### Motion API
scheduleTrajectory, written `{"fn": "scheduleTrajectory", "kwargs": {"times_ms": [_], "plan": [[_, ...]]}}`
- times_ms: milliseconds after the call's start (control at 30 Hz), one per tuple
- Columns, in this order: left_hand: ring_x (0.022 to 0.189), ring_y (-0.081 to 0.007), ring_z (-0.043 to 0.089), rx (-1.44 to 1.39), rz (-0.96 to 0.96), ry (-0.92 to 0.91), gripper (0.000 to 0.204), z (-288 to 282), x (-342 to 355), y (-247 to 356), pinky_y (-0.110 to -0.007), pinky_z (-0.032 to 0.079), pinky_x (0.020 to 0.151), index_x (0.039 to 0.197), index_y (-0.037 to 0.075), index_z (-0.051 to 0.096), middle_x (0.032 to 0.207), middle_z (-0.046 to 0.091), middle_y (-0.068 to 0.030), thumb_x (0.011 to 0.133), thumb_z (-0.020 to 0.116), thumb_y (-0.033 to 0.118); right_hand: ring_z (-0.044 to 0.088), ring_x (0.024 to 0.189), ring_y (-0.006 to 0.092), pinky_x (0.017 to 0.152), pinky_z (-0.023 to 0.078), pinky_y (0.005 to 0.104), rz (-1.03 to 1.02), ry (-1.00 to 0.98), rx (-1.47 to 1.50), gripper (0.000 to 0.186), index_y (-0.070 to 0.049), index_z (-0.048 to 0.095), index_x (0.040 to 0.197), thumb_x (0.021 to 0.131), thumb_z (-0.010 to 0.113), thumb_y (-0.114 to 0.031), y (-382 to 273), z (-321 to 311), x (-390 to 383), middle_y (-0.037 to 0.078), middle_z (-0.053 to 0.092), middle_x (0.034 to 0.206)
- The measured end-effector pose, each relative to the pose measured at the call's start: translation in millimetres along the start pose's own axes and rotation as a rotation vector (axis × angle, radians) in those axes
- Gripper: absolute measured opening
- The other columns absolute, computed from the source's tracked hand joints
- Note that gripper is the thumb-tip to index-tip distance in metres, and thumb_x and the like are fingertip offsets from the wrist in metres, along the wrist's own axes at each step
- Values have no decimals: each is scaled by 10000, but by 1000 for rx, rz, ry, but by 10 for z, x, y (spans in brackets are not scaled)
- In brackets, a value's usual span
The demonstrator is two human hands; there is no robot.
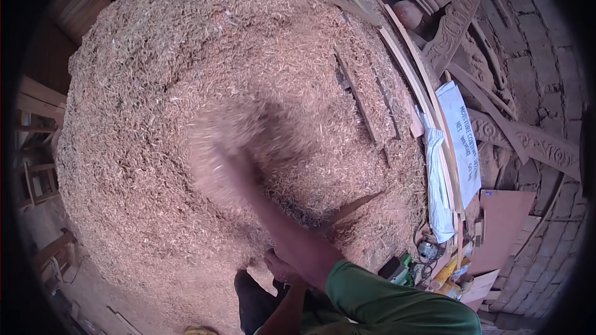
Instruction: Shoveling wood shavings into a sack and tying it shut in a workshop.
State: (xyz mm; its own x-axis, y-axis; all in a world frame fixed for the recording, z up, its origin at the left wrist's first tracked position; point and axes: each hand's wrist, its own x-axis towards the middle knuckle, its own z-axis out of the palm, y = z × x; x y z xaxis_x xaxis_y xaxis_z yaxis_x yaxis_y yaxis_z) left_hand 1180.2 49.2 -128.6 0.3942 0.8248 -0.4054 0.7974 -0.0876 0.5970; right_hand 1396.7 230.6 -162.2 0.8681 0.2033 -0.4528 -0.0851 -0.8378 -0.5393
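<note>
A large heap of pale brown wood shavings (136, 124) fills most of the view. My right arm, in a green sleeve, reaches forward over it. At its end my right hand (230, 158) is smeared by motion among loose, blurred shavings, so its fingers do not show. Close to my body, beneath the right forearm, is my left hand (280, 268). Its fingers look curled in; what they hold, if anything, is hidden. A dark wood strip (357, 102) lies on the heap to the right, and a pointed wood piece (354, 208) sticks out beside my right forearm.
Long wooden strips (415, 56) edge the heap on the right, with a white sack (459, 142) beside them. Carved wooden pieces (459, 22) lean by a brick wall (552, 236). Power tools (428, 249) with cords lie lower right. Wooden frames (40, 180) stand at left.
</note>
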Motion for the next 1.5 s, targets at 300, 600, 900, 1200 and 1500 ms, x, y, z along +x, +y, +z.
{"fn": "scheduleTrajectory", "kwargs": {"times_ms": [300,600,900,1200,1500], "plan": [[903,-423,537,-124,-140,16,355,94,9,-142,-490,420,787,1037,-33,526,997,540,-241,936,403,284,500,1091,390,953,381,477,-391,614,-185,528,4,549,1202,823,647,-350,-20,-1403,566,226,547,1192],[926,-428,528,-127,-144,-2,346,91,27,-151,-482,420,795,1040,-27,526,979,531,-233,931,408,280,520,1020,350,831,438,453,68,274,-236,667,-16,499,1215,859,514,-580,-187,-569,984,226,536,1110],[907,-420,531,-84,-74,7,408,-367,112,248,-501,435,755,1012,-8,548,954,538,-226,873,497,373,616,895,273,813,488,389,-470,-570,268,535,-79,561,1245,849,649,-428,-904,-36,-311,130,631,1097],[840,-423,552,-188,-181,86,328,-500,225,175,-490,456,734,1003,-11,557,942,551,-235,886,492,287,491,1194,279,1020,348,354,-576,299,327,561,35,495,1286,979,413,-428,-890,-2466,2337,176,548,1265],[829,-420,560,-100,-112,69,282,-27,98,-89,-487,460,731,991,-16,557,950,558,-242,898,467,234,619,974,336,852,471,429,-691,89,-128,421,-19,674,1007,871,508,-381,-1367,-1255,1959,181,670,991]]}}
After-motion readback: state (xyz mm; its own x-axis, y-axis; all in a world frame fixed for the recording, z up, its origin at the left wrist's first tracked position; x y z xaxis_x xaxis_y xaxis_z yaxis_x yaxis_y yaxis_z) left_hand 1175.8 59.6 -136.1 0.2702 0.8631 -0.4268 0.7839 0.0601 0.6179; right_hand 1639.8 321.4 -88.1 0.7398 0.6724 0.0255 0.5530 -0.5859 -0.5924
